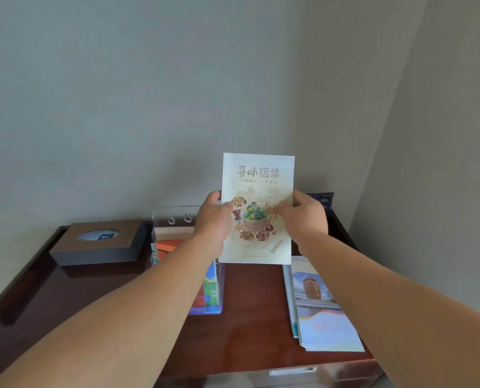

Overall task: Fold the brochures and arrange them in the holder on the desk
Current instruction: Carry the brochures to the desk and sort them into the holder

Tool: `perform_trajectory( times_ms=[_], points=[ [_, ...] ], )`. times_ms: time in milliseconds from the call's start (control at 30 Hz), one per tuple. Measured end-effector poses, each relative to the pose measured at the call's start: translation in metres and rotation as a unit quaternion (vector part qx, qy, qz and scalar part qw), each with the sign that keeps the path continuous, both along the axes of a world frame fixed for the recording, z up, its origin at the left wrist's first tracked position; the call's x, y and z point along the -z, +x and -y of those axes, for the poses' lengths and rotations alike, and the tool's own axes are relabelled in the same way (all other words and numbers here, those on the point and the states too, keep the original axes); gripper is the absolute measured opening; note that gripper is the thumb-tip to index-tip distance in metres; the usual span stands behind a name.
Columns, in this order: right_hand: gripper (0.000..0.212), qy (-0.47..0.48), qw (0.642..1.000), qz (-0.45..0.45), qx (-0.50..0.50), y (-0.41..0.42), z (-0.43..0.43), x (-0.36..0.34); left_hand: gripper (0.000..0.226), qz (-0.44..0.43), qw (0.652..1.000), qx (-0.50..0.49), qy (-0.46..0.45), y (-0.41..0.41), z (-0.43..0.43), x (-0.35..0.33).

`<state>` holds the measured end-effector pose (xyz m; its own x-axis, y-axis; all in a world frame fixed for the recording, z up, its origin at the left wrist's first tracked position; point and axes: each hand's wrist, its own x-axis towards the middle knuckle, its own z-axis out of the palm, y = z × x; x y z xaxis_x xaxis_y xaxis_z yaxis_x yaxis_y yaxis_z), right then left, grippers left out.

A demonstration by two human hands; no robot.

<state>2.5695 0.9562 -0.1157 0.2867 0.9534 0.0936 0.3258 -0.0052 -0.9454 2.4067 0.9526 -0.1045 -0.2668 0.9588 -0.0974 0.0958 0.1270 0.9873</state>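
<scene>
A pale folded brochure [258, 175] with a food-basket picture is held upright above the desk. My left hand [213, 219] grips its left edge, thumb on the cover. My right hand [303, 217] grips its right edge the same way. Just left of and below it stands a clear acrylic holder [174, 217] with colourful brochures inside, partly hidden by my left forearm. A stack of brochures [325, 317] lies flat on the desk at the right, under my right forearm.
A brown tissue box [98, 242] sits at the back left of the dark wooden desk [250, 317]. A small dark blue card [324, 200] stands against the wall behind my right hand. Walls close the back and right side.
</scene>
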Motion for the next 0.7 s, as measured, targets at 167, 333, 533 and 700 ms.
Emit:
perform_trajectory(
  times_ms=[167,333,533,700],
  points=[
    [0.019,0.036,0.999,0.021,-0.005,-0.052,-0.017,-0.024,0.027,-0.002,0.999,-0.015,0.032,-0.054,-0.013,-0.020],
    [0.018,0.061,0.997,0.047,0.012,-0.104,-0.034,-0.050,0.027,0.007,0.998,-0.007,0.064,-0.110,-0.038,-0.035],
    [0.023,0.082,0.993,0.079,0.043,-0.153,-0.052,-0.059,0.023,-0.010,0.996,0.002,0.088,-0.162,-0.064,-0.040],
    [0.021,0.071,0.992,0.096,0.050,-0.171,-0.063,-0.057,0.022,-0.008,0.997,0.022,0.074,-0.184,-0.075,-0.031]
  ],
)
